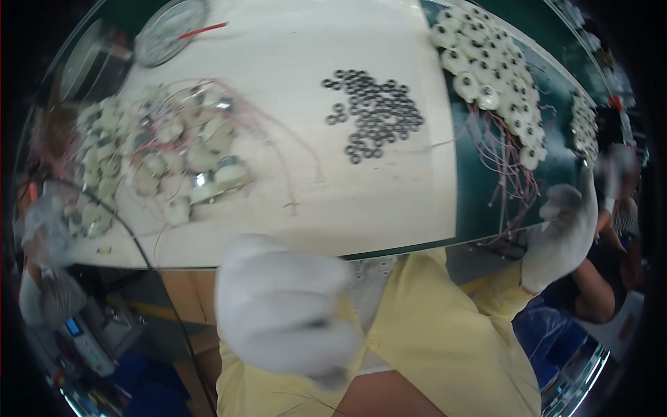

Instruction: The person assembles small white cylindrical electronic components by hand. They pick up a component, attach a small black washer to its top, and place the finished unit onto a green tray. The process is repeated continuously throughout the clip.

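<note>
My left hand [285,306], in a white glove, is raised close to me in front of the table edge. Its fingers are curled in and blurred; whatever they hold, if anything, is hidden. My right hand [564,229], also gloved, is at the table's right edge with its fingers bent together, and I cannot make out anything in them. Nearest to it are pink wires [507,167] trailing from a cluster of round cream parts with black centres [486,66]. Small dark rings [382,111] lie loose mid-table. At left is a pile of cream motor-like parts [184,142] with pink wires.
A round clear dish [170,35] with a red stick [203,30] stands at the back left, beside a transparent container [97,59]. A black cable [121,222] crosses the left corner. Another cream cluster [583,128] lies far right. Other people sit at both sides.
</note>
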`<action>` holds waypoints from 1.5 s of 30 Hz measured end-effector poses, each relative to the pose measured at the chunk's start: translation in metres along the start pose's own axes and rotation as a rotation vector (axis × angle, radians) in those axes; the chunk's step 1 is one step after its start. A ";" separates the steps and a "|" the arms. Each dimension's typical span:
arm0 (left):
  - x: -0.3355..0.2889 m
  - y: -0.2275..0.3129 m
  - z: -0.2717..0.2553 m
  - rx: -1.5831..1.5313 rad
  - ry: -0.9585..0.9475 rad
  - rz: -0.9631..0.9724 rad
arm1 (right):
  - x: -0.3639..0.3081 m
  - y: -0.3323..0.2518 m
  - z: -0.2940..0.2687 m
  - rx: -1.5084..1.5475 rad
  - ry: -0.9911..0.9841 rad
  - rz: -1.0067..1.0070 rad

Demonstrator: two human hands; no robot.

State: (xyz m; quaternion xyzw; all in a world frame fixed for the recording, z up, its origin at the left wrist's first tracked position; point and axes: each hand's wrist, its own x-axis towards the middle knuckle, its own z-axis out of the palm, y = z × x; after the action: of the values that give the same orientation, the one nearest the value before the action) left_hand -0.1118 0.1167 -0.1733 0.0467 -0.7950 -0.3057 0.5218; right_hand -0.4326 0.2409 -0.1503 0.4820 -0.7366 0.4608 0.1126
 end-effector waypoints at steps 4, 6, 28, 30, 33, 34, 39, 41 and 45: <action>0.051 -0.007 0.050 -0.013 0.002 0.043 | -0.035 -0.039 0.046 0.828 -0.568 -0.012; 0.055 -0.006 0.058 0.325 -0.053 0.031 | -0.040 -0.053 0.075 1.279 -0.838 0.249; 0.086 -0.129 -0.165 1.337 -0.630 -1.324 | -0.052 -0.035 0.085 1.577 -1.249 0.842; 0.093 -0.133 -0.153 1.446 -0.784 -1.307 | -0.051 -0.031 0.086 1.561 -1.287 0.729; 0.089 -0.137 -0.154 1.444 -0.812 -1.308 | -0.039 -0.046 0.082 1.551 -1.278 0.784; 0.087 -0.134 -0.155 1.428 -0.781 -1.312 | -0.036 -0.047 0.081 1.567 -1.276 0.817; 0.083 -0.125 -0.143 1.438 -0.699 -1.252 | -0.042 -0.036 0.080 1.731 -1.150 0.917; 0.081 -0.128 -0.146 1.375 -0.700 -1.235 | -0.042 -0.030 0.079 1.838 -1.147 0.987; 0.074 -0.114 -0.144 1.079 -0.361 -1.200 | -0.034 -0.022 0.063 1.610 -1.140 0.874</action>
State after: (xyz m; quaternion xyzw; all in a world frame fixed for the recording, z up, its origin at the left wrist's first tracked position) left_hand -0.0494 -0.0671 -0.1362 0.6576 -0.7440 -0.1116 0.0402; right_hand -0.3796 0.2096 -0.1925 0.2531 -0.2693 0.5179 -0.7715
